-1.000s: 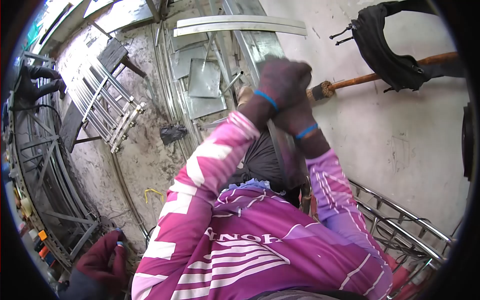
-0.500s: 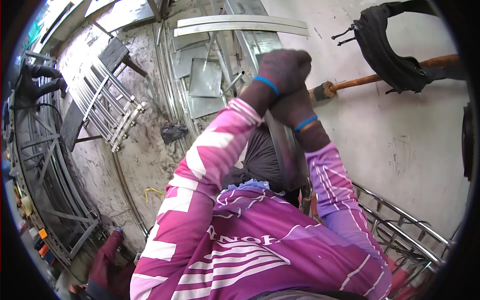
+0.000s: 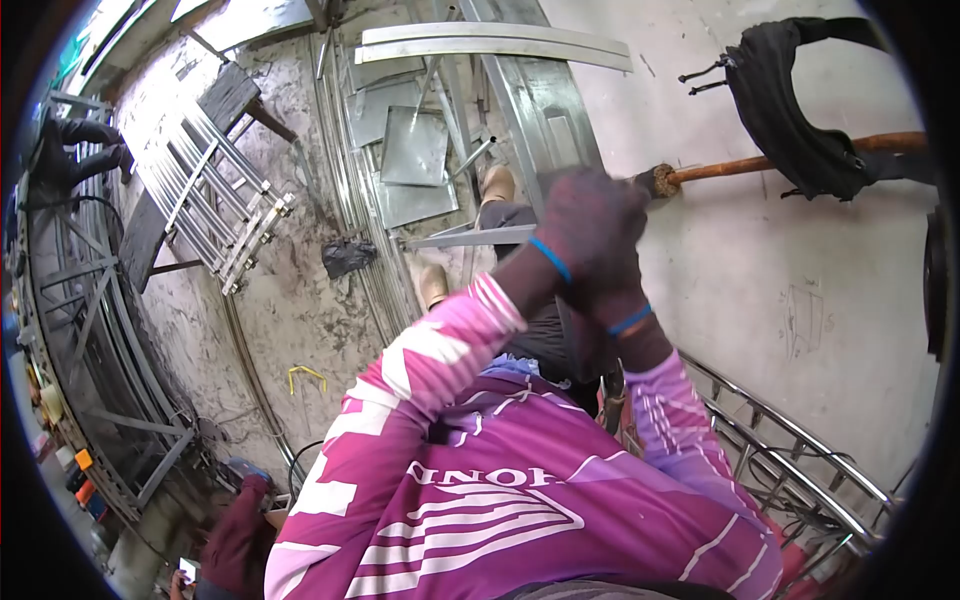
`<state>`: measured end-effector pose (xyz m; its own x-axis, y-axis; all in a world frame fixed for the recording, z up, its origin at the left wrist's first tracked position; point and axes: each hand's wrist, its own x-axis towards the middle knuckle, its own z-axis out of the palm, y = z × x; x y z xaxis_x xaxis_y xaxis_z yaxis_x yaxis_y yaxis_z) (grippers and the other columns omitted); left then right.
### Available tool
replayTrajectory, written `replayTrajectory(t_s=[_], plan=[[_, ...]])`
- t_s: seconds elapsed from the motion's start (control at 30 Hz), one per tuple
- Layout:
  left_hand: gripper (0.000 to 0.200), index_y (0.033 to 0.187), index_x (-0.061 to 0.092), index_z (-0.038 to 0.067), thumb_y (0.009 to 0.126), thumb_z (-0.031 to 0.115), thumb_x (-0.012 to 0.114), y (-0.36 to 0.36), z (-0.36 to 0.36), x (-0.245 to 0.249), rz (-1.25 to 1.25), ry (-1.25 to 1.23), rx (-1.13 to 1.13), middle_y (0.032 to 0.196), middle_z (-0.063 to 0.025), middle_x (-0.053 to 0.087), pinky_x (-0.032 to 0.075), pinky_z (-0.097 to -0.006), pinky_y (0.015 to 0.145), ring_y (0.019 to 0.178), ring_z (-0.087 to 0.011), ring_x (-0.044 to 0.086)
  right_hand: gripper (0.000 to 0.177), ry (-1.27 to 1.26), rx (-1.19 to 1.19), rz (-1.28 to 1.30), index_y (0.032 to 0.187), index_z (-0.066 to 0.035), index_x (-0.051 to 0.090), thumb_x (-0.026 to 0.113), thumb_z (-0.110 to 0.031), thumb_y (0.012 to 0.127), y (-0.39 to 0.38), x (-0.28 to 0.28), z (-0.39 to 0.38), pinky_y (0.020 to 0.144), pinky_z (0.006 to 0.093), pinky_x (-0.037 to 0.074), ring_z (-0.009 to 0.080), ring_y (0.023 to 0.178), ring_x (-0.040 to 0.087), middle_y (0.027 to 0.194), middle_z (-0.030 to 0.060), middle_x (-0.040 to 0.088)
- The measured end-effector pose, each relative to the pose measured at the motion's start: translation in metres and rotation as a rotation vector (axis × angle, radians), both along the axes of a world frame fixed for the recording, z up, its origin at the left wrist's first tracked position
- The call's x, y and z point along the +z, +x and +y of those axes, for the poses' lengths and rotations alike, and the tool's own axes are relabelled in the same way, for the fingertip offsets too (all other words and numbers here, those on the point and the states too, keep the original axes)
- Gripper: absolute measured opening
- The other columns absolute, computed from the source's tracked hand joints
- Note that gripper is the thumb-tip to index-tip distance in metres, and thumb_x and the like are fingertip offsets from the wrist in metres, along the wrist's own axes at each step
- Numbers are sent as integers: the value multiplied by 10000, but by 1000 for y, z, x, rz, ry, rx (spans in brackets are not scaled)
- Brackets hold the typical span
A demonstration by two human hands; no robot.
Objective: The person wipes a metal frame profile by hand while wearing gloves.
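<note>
My left hand [image 3: 588, 218], in a dark glove with a blue band at the wrist, is curled closed in front of my body. Pressed against and partly under it is my right hand [image 3: 612, 288], gloved and banded the same way. Both hands overlap, so whatever lies between the fingers is hidden. Just beyond them, a grey metal channel [image 3: 535, 85] runs away from me, and the hands cover its near end. A light metal strip [image 3: 490, 42] lies across the far part of the channel. Right of the hands is the frayed end of a rusty brown pole [image 3: 720, 170].
Flat metal sheets [image 3: 415, 147] and long bars lie on the floor at centre left. A rack of shiny tubes [image 3: 205, 185] leans farther left. A black bag with straps [image 3: 790, 105] rests at upper right, a chrome frame [image 3: 790, 440] at lower right. Another person's sleeve [image 3: 240, 530] shows lower left.
Both hands, still together, have come closer to my body and slightly to the right. My feet and more of the channel now show. The person's sleeve at lower left has shifted.
</note>
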<state>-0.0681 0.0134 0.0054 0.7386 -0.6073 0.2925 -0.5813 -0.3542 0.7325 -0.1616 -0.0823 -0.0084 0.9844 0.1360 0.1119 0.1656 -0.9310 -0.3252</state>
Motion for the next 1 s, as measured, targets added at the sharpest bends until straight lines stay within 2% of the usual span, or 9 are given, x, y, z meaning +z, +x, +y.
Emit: replayTrajectory(t_s=[0.2,0.3,0.5,0.63,0.7,0.73,0.77,0.83,1.0], plan=[[354,1224,824,181,988,407,689,100,-1,-3,230,-99,171,1112,-160,822,616,-488,956,1041,-372,788,589,-55,-68,320,1470,-105,634,746,-376,959,108,17,8,1220,459,437,330,1419,597,1485,161,668],[337,1214,826,176,984,386,698,95,-2,0,266,-108,155,1116,-146,825,618,-484,941,1045,-366,790,602,-289,-23,337,1486,-96,623,743,-364,961,106,3,-1,1231,453,430,341,1423,596,1494,163,665],[232,1084,838,183,912,300,735,-16,-8,-4,-30,22,51,881,-159,757,591,-504,878,918,-367,759,547,33,157,-85,1468,-121,645,747,-324,971,3,-7,-12,1202,457,465,331,1364,629,1427,144,686],[171,968,797,184,912,323,714,-26,-12,-9,-105,-80,-27,860,-134,767,582,-492,836,889,-358,761,519,403,-272,313,1423,-128,671,774,-271,935,-16,22,1,1185,447,486,336,1340,639,1402,149,692],[193,995,806,182,916,335,718,-3,-8,-4,39,-51,44,870,-143,769,590,-504,848,906,-361,765,479,240,61,55,1391,-118,685,770,-265,942,12,-5,-7,1170,449,494,333,1319,650,1380,137,704],[224,1042,817,186,943,350,701,16,-2,4,81,-50,53,898,-144,777,596,-512,860,929,-373,768,502,-12,45,-6,1399,-95,677,764,-311,955,26,-7,-12,1158,441,501,329,1325,653,1378,147,710],[239,1075,819,195,981,360,675,33,-2,-1,93,-92,99,939,-139,790,598,-504,869,948,-375,770,502,-14,37,-14,1399,-95,677,764,-311,955,44,0,-6,1158,441,501,329,1325,653,1378,147,710],[332,1201,822,162,977,367,688,68,3,2,193,-107,117,1101,-163,819,618,-485,964,1042,-386,782,550,-227,-63,216,1419,-81,666,761,-367,960,82,26,13,1162,433,499,325,1361,640,1423,170,698],[320,1194,821,143,981,347,696,78,7,-2,189,-154,111,1056,-174,820,620,-491,951,1017,-390,787,574,-165,-95,283,1414,-97,652,768,-375,924,89,11,10,1147,481,480,337,1372,618,1462,183,668]])
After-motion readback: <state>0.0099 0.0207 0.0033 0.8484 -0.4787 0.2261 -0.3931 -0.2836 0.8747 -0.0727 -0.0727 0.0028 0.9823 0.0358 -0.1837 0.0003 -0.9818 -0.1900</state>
